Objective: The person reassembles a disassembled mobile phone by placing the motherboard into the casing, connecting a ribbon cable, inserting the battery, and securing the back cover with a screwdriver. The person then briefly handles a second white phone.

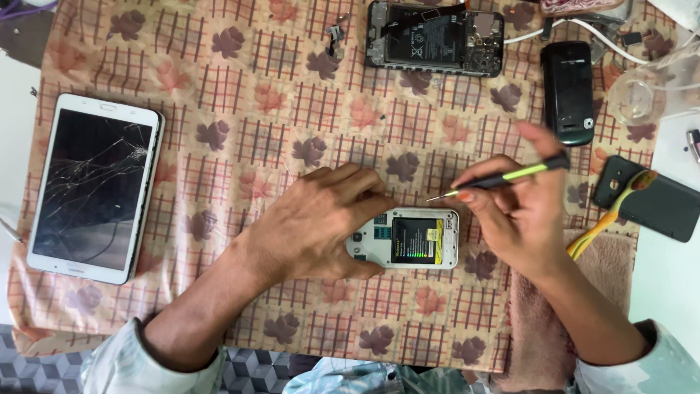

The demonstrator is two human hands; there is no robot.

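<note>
Phone (408, 238), white and lying back-open with its battery showing, sits near the front edge of the tabletop (240, 117). The left hand (321, 222) lies over its left end, fingers curled down on it. The right hand (514, 208) pinches a screwdriver (503, 179), tip just above the phone. A cracked tablet (93, 186) lies at the left edge.

One head-worn camera looks steeply down, close, onto the cloth-covered table (219, 87).
</note>
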